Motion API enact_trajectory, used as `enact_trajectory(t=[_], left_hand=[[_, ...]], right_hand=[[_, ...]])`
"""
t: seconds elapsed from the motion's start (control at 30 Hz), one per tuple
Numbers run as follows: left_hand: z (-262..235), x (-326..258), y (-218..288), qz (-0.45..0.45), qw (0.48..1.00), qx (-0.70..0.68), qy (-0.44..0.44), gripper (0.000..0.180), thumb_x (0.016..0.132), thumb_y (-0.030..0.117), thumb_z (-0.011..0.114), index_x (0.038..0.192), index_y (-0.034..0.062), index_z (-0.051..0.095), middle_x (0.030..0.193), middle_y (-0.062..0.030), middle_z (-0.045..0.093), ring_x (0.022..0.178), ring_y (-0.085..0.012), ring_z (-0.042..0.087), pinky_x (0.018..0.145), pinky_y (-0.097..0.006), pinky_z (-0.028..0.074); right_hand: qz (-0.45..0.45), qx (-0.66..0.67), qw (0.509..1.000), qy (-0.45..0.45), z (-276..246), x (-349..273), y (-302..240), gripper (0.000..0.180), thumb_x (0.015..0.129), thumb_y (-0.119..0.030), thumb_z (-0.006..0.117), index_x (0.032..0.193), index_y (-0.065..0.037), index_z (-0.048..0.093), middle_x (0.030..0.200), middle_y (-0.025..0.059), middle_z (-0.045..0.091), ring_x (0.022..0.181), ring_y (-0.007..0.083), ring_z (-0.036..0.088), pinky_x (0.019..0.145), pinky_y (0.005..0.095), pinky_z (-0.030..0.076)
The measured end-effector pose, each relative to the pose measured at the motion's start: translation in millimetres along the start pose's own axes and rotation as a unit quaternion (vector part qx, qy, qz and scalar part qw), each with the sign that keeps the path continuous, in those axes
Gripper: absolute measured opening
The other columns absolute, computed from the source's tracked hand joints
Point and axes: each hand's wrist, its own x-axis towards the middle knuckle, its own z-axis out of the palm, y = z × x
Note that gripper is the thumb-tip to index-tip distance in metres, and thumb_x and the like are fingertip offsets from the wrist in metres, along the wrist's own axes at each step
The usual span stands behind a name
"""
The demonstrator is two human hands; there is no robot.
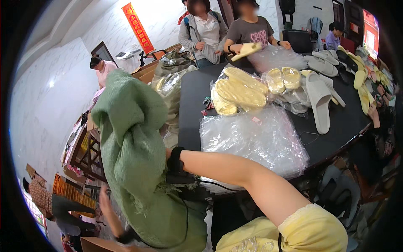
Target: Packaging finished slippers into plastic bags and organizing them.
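Observation:
A large green woven sack point(134, 138) with frayed edges stands up in front of me, left of the table. My right arm reaches across to it, with a black band at the wrist. The right hand is hidden behind the sack's folds, so its fingers do not show. My left hand point(108, 206) is raised beside the sack's left side, blurred by motion; whether it touches the cloth I cannot tell. Just beyond my right forearm, a stack of clear plastic bags point(254, 143) lies on the black table point(191, 109).
Bagged yellow slippers point(241, 93) and grey slippers point(319, 103) lie on the table, with more slippers along its right side. Across it, one person holds a yellow slipper point(247, 51) beside another person. A cardboard box point(100, 244) sits at lower left, near an orange crate point(73, 195).

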Motion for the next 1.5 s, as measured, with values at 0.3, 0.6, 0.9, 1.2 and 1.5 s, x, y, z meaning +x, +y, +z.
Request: enact_trajectory(t=[0.3,0.6,0.9,1.2,1.5], left_hand=[[-4,4,-180,-0.138,0.987,-0.084,0.015,0.041,0.093,0.029,0.043,0.12,-0.0017,0.05,0.118,-0.0123,0.055,0.108,-0.0215,0.053,0.093,-0.032,0.04],[26,56,-154,-0.108,0.983,-0.143,-0.04,0.04,0.093,0.029,0.043,0.119,-0.0011,0.051,0.116,-0.0121,0.056,0.105,-0.0217,0.054,0.091,-0.032,0.042],[74,118,-75,-0.059,0.975,-0.196,-0.083,0.039,0.093,0.028,0.044,0.117,-0.0006,0.052,0.114,-0.0119,0.057,0.102,-0.0219,0.056,0.088,-0.033,0.044],[160,193,47,0.012,0.956,-0.258,-0.143,0.038,0.093,0.028,0.044,0.116,0.0,0.053,0.112,-0.0117,0.058,0.099,-0.0221,0.057,0.086,-0.033,0.045],[313,258,178,0.073,0.903,-0.348,-0.241,0.037,0.093,0.028,0.044,0.115,0.0006,0.054,0.11,-0.0116,0.059,0.096,-0.0223,0.059,0.084,-0.033,0.047]], right_hand=[[0.053,0.198,0.979,0.001,51,11,60,0.023,0.087,-0.016,0.051,0.104,-0.003,0.057,0.101,0.0135,0.06,0.093,0.0312,0.056,0.081,0.0372,0.045],[0.06,0.408,0.905,-0.106,115,37,114,0.026,0.088,-0.016,0.047,0.111,-0.004,0.052,0.108,0.0123,0.056,0.099,0.0278,0.053,0.086,0.0347,0.043],[-0.019,0.628,0.677,-0.383,103,38,80,0.04,0.095,-0.017,0.037,0.134,-0.008,0.038,0.133,0.0083,0.044,0.117,0.0171,0.045,0.101,0.0271,0.035],[-0.179,0.835,0.28,-0.439,-5,-8,-64,0.043,0.091,-0.014,0.041,0.134,-0.006,0.037,0.132,0.0112,0.046,0.116,0.0188,0.047,0.099,0.0289,0.037],[-0.276,0.861,-0.147,-0.402,-212,-140,-290,0.046,0.088,-0.012,0.044,0.133,-0.004,0.037,0.13,0.014,0.047,0.115,0.0205,0.048,0.097,0.0306,0.039]])
